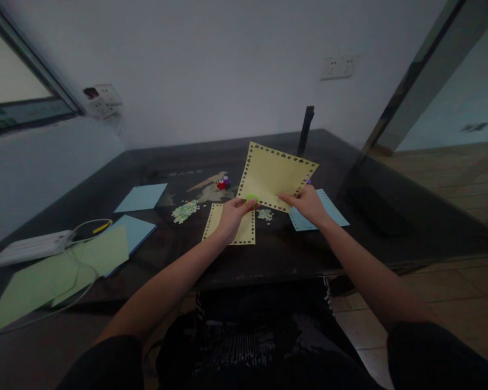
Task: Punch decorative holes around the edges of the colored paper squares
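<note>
A yellow sheet of paper [274,170], raised and tilted above the table, has small shapes punched along its edges. My right hand [309,205] pinches its lower right edge, thumb on the face toward me. At the lower left corner my left hand [231,216] is closed on a small bright green craft punch [251,199], partly hidden by the thumb and the paper. Below lies another yellow sheet [244,234] with a punched border, partly covered by my left hand. A blue punched sheet [329,211] lies under my right hand. Red and purple craft punches [223,183] stand beyond.
Paper cuttings form a larger heap [185,211] and a smaller one [265,214]. Light blue sheets [142,197] and green sheets [93,252] lie left, near a white power strip [32,247] with a cable. A black upright bar [306,130] stands at the back.
</note>
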The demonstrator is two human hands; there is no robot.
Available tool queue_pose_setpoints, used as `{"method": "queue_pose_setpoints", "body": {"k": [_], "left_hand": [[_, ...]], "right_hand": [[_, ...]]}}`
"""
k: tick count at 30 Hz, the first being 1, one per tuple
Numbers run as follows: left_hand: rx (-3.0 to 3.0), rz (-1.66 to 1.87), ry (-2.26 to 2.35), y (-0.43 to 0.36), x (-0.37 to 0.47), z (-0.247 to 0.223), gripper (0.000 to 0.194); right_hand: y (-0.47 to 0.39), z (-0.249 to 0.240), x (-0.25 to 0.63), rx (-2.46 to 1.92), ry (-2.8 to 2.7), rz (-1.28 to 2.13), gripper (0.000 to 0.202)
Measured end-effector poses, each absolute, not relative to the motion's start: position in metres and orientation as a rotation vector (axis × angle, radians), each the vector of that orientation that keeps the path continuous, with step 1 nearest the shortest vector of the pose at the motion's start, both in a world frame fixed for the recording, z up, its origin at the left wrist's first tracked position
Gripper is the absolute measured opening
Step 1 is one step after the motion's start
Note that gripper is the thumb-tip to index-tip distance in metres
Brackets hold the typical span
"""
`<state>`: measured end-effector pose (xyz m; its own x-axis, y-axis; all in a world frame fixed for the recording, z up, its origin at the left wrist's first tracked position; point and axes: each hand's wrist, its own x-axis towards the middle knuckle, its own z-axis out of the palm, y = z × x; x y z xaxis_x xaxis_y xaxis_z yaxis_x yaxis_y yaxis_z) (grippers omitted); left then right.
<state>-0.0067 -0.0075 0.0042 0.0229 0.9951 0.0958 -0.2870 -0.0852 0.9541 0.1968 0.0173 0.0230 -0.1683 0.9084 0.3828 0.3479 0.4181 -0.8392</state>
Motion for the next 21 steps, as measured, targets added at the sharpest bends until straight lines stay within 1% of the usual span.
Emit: {"method": "queue_pose_setpoints", "body": {"k": [16, 21], "left_hand": [[1.034, 1.294, 0.877, -0.0089, -0.0061, 0.0075, 0.018], [1.093, 1.268, 0.876, -0.0084, -0.0078, 0.0069, 0.021]], "right_hand": [[0.0189, 0.0231, 0.1977, -1.141, -1.671, 0.728, 0.038], [0.0186, 0.0247, 0.1978, -1.169, -1.638, 0.695, 0.031]]}}
